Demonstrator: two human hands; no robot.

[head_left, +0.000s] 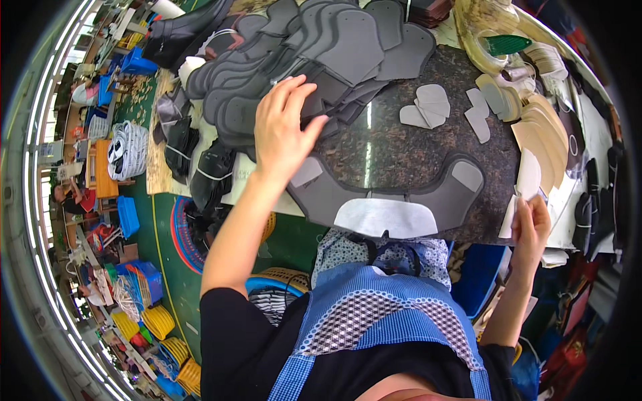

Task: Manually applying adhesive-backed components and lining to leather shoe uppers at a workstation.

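My left hand [286, 127] is open, fingers apart, over the near edge of a heap of dark grey shoe-upper pieces [348, 40]; whether it touches them I cannot tell. At the table's right side my right hand [531, 224] pinches the lower end of a white curved backing piece [529, 172]. That piece overlaps a fanned stack of cream backing pieces [547, 144]. In front of me a dark grey U-shaped upper [449, 207] lies on the table. It carries a white curved patch [384, 217] along its middle and a small pale patch [467, 176] near each tip.
The dark speckled tabletop [401, 150] also bears small white pieces [428, 105] and more pale pieces [498, 97]. A green oval object [506, 45] lies at the far right. Bundled black pieces [212, 175] sit at the left edge. Baskets [277, 281] stand below.
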